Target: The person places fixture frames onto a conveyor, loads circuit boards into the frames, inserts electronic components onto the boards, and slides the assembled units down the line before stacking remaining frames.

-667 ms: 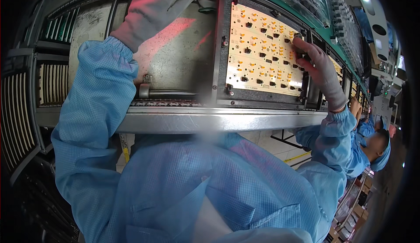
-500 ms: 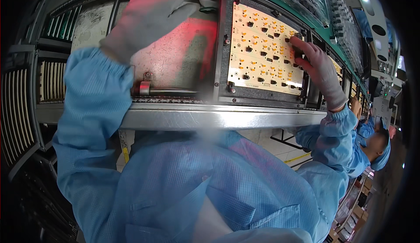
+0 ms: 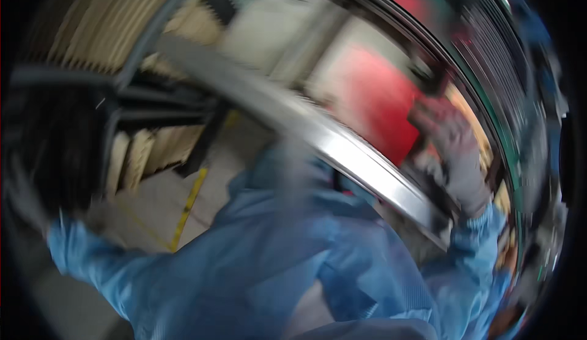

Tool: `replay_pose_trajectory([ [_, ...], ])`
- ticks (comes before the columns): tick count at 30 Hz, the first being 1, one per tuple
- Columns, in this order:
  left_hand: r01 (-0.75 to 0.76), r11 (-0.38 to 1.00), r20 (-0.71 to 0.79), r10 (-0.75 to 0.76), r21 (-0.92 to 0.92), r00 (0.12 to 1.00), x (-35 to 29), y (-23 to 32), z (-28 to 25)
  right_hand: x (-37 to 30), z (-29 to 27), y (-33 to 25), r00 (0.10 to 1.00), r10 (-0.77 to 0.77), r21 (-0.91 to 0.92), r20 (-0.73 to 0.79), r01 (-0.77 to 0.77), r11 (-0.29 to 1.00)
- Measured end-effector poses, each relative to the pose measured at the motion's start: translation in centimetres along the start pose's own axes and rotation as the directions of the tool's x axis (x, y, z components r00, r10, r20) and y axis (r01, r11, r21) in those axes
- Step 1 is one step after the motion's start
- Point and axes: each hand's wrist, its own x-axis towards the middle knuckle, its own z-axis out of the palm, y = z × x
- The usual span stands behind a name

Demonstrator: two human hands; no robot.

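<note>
Right hand: While blur smears its outline, the gloved right hand (image 3: pixel 455 150) is at the right, fingers toward the top; I cannot tell whether they are spread, closed or holding anything.
Cream board: a pale, orange-tinged strip of the cream board (image 3: pixel 474 118) shows just beyond the right hand, partly covered by it; contact cannot be made out.
Left hand: low at the far left, the gloved left hand (image 3: pixel 27 199) is a grey streak beside a dark opening, well apart from the board; its grip cannot be told.
Sleeves: blue cuffs meet both gloves.
Plate: left of the right hand, a pale plate (image 3: pixel 351 74) is lit red over much of its surface.
Rail: a silver rail (image 3: pixel 361 156) slants along the near side of the plate.
Racks: cream panels stand in rows in an upper rack (image 3: pixel 110 22) and a lower rack (image 3: pixel 153 151).
Floor: yellow tape (image 3: pixel 188 211) crosses it.
</note>
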Motion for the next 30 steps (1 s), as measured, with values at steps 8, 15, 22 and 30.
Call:
replay_pose_trajectory([
  [8,0.731,0.553,0.691,-0.342,-0.400,0.637,-3.5,-6.6,-1.2,-3.9,3.3,0.3,0.997,0.061,0.139,0.055,-0.069,0.988],
  [15,0.737,0.357,0.761,-0.100,-0.574,0.641,-6.1,-19.0,0.2,-6.3,5.0,3.6,0.904,0.385,0.049,0.186,-0.400,0.915],
  [22,0.509,0.859,0.525,-0.405,-0.062,0.748,-4.4,-18.2,2.4,2.2,1.4,-2.6,0.983,-0.078,0.016,-0.169,0.082,0.997],
  [30,0.253,-0.147,0.284,-0.673,-0.956,0.683,-13.8,-6.6,-12.0,12.8,-0.3,-15.4,0.928,-0.244,0.743,-0.283,0.373,0.556],
])
